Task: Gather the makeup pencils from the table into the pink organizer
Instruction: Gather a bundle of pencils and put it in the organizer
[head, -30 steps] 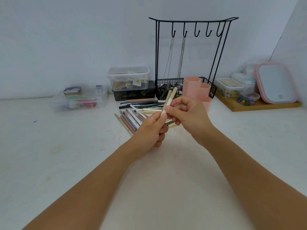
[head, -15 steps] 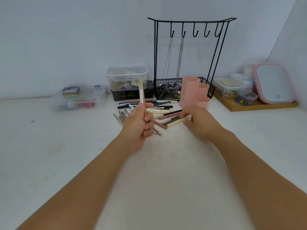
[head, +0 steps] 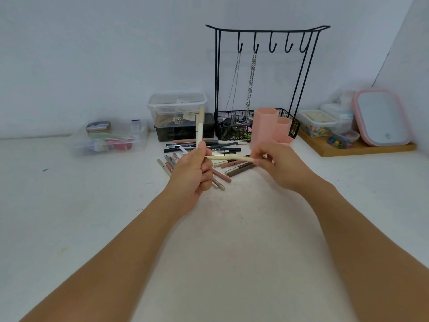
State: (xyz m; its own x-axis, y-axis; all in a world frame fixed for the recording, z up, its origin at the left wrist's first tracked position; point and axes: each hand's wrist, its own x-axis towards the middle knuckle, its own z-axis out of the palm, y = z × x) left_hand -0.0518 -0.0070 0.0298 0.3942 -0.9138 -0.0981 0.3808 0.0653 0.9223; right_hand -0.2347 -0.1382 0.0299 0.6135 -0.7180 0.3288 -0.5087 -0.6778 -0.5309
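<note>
1. White table (head: 69,205) stood against a pale wall; a black hook rack (head: 267,33) with chains rose at the back.
2. Left hand (head: 190,175) was curled round a cream pencil (head: 199,131). The grip sat at the pencil's lower end; most of the shaft stood clear above the fist.
3. That pencil's long axis ran near upright, its free end pointing up and slightly right, in front of a clear box (head: 177,105).
4. Right hand (head: 278,166) pinched a second cream pencil (head: 241,158) at its right end. Its axis lay near level, the free end pointing left toward the left hand.
5. Remaining pencils (head: 209,147) lay loose on the table behind both hands.
6. Pink organizer (head: 267,126) stood upright just behind the right hand.
</note>
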